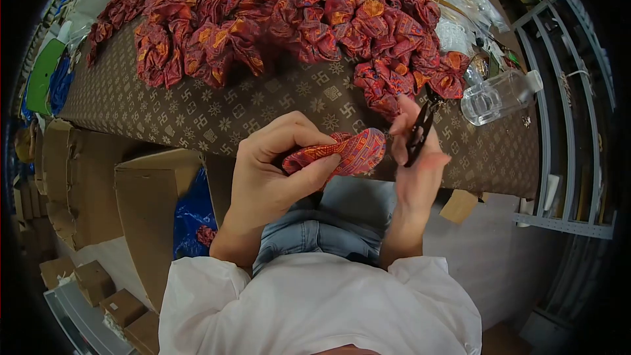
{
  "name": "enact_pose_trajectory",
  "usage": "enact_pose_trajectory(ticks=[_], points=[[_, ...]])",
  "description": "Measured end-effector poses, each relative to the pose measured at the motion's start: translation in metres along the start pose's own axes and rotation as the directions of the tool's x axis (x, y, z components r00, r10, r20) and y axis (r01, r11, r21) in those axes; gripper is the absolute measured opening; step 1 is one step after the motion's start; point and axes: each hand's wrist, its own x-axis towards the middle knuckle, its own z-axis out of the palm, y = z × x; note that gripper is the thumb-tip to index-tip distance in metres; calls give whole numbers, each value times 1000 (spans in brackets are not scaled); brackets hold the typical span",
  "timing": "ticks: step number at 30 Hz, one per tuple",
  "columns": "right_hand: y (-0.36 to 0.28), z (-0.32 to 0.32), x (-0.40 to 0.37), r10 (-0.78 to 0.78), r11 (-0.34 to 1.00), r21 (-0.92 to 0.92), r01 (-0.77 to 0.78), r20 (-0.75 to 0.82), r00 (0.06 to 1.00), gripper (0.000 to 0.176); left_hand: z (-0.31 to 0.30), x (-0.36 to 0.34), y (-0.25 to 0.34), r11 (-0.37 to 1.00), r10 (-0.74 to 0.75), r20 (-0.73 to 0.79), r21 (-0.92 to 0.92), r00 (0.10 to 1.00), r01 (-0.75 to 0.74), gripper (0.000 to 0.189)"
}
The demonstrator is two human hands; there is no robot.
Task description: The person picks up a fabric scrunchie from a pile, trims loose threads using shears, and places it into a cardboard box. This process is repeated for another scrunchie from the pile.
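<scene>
Wearing a smooth white top (315, 302) and faded blue jeans (315, 233). Pinching a small, rounded cloth piece (355, 150), woven red with orange patterning, between thumb and curled fingers of the left hand (273, 171), just above the lap at the table's near edge. Gripping slim black snips (420, 133) in the right hand (415, 167), fingers wrapped round them, blades possibly closed, tips just beside the piece's right end. Looking beyond onto a brown tablecloth (197, 108) printed with pale geometric motifs, a crumpled heap (282, 20) of matching red pieces, and a clear plastic bottle (496, 95) to its right.
</scene>
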Motion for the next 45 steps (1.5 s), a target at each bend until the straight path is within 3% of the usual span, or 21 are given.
enact_pose_trajectory(ticks=[3,6,7,9,14,17,23,29,35,45], points=[[-15,7,-7,-373,888,-296,353,-14,928,52,1,1,-4,995,40,-33,89,999,-37,12],[-37,18,-12,-463,668,-495,556,309,831,43,1,2,-8,988,105,-26,120,994,-102,13],[-34,20,-11,-466,665,-494,560,312,828,43,1,1,-5,993,76,-13,86,997,-75,13],[-25,25,-10,-508,534,-567,627,378,774,44,1,0,-3,997,53,-6,53,999,-52,14],[-22,29,-14,-499,539,-602,589,336,799,43,-2,-4,-1,995,-18,40,-97,999,21,15],[-23,30,-13,-525,494,-608,621,361,771,42,-5,-4,-5,997,33,53,-71,998,-29,16],[-25,28,-14,-530,444,-618,649,403,746,40,-5,-6,-1,992,-12,69,-122,998,21,15],[-27,27,-12,-527,398,-609,686,460,714,37,-6,-9,9,998,-57,36,-20,998,58,13],[-35,26,-8,-443,472,-574,669,502,743,34,-14,-4,11,992,10,123,126,992,-26,14],[-35,25,-4,-465,433,-552,712,540,701,34,-15,-1,15,996,-84,164,16,983,82,10]])
